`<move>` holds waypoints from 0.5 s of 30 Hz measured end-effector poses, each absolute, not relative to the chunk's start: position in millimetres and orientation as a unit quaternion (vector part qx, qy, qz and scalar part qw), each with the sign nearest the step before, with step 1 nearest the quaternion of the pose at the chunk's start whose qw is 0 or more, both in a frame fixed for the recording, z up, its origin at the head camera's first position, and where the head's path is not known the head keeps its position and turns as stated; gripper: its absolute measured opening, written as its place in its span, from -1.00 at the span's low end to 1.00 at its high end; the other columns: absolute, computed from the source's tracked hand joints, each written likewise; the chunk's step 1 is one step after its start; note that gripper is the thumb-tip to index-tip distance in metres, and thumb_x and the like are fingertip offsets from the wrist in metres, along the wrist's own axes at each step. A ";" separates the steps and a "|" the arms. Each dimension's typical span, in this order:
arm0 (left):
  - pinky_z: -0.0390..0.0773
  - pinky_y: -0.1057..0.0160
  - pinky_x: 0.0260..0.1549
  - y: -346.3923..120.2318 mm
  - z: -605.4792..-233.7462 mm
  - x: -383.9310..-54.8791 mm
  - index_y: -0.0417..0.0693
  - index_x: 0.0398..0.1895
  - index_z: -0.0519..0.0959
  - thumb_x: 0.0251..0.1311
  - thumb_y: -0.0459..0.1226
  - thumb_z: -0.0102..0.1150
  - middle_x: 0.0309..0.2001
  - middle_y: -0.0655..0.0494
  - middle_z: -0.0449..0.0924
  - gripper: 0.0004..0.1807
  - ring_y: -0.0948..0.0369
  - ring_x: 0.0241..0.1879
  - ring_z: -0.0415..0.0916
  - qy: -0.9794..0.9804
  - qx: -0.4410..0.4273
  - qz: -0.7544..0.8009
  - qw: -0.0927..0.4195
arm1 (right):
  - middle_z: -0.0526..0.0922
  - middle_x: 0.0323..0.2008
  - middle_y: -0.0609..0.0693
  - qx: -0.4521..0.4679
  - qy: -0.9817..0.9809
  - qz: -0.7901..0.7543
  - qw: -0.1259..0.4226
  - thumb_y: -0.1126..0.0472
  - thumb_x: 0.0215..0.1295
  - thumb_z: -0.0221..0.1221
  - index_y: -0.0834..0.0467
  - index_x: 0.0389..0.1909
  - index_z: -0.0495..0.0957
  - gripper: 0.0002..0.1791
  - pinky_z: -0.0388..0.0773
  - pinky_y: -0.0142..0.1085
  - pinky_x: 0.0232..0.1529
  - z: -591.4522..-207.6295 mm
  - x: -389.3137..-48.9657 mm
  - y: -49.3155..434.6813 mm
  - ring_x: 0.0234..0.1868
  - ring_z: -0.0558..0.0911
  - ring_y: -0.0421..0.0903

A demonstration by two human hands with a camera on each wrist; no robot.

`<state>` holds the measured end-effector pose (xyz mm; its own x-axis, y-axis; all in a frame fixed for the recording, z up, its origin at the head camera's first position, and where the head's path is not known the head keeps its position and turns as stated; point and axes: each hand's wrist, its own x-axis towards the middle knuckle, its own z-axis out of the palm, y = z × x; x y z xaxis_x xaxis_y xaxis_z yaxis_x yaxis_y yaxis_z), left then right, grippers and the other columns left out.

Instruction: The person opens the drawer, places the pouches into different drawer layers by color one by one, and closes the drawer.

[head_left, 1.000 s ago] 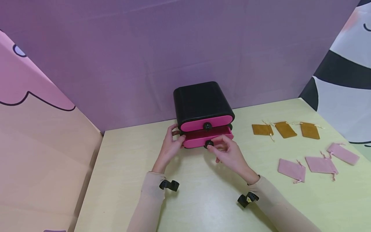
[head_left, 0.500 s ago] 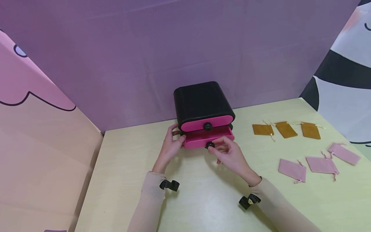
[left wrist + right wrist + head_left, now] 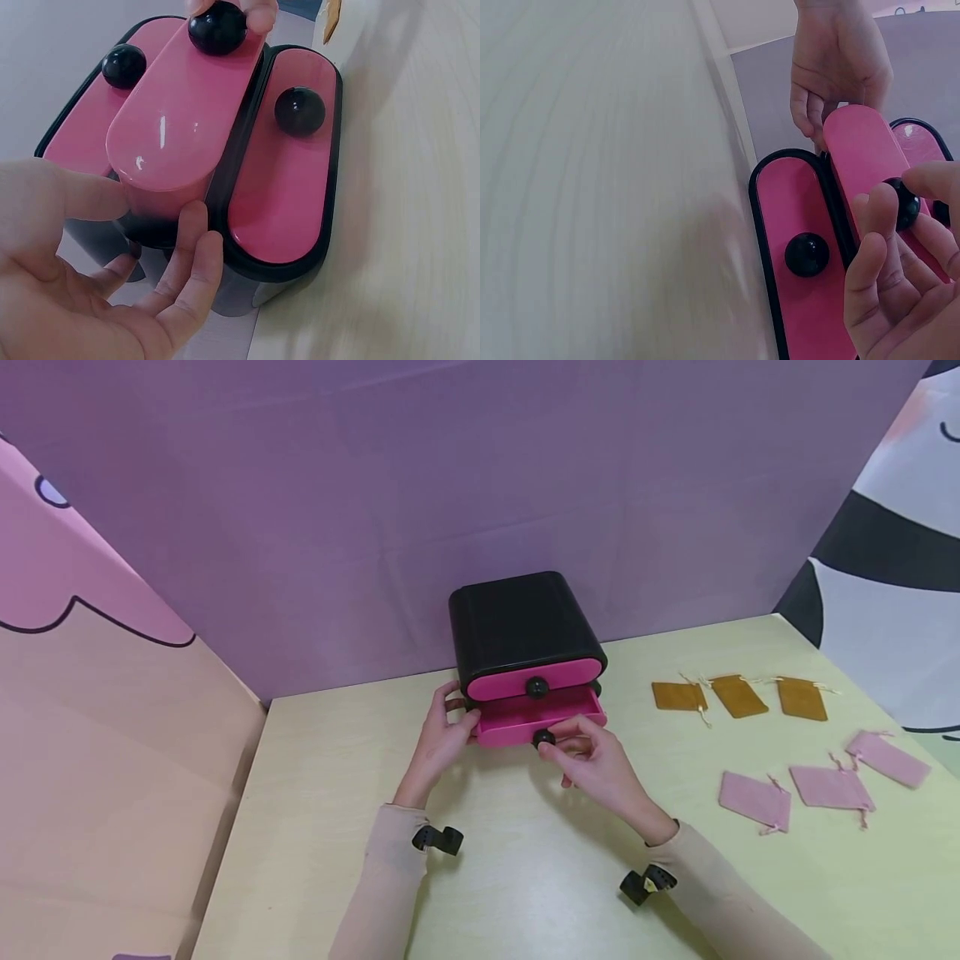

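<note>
Now the drawer (image 3: 501, 735) sits slightly further out, baring more of its inside; our right grip (image 3: 600, 766) pinches its knob (image 3: 543, 738), our left grip (image 3: 438, 742) holds the cabinet (image 3: 525, 618).

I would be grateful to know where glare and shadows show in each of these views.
Head: pale glare on the table, a soft shadow beside the right hand; left wrist: white glints on the open drawer; right wrist: a faint, soft-edged shadow on the table.
</note>
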<state>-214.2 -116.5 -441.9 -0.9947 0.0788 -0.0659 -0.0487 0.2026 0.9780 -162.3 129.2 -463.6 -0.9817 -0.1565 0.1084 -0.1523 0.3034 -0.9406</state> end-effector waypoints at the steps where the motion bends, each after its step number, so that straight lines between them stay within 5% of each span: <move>1: 0.79 0.07 0.04 -116.7 -441.9 -214.0 -0.03 0.63 0.17 0.50 -0.27 0.12 0.41 -0.25 0.42 -0.31 -0.01 -0.07 0.75 0.773 0.010 0.632 0.051 | 0.83 -0.13 0.27 -0.096 0.807 -0.582 0.002 0.21 0.42 0.38 0.23 0.04 0.58 -0.70 0.62 -0.31 -0.49 -463.5 -162.1 129.0 -0.58 0.69 0.11; 5: 0.78 0.08 0.04 -117.2 -441.5 -213.6 -0.03 0.63 0.17 0.51 -0.27 0.12 0.41 -0.24 0.42 -0.32 0.01 -0.09 0.75 0.772 0.012 0.634 0.051 | 0.83 -0.13 0.26 -0.098 0.806 -0.584 0.003 0.22 0.41 0.38 0.24 0.03 0.59 -0.71 0.62 -0.31 -0.50 -463.3 -160.9 128.8 -0.57 0.69 0.18; 15: 0.79 0.10 0.01 -116.7 -443.2 -214.9 -0.03 0.63 0.18 0.51 -0.28 0.12 0.40 -0.25 0.42 -0.32 0.02 -0.10 0.74 0.770 0.010 0.636 0.050 | 0.83 -0.14 0.27 -0.094 0.804 -0.588 0.007 0.23 0.41 0.39 0.24 0.02 0.58 -0.71 0.64 -0.29 -0.50 -463.2 -156.7 129.5 -0.61 0.65 -0.06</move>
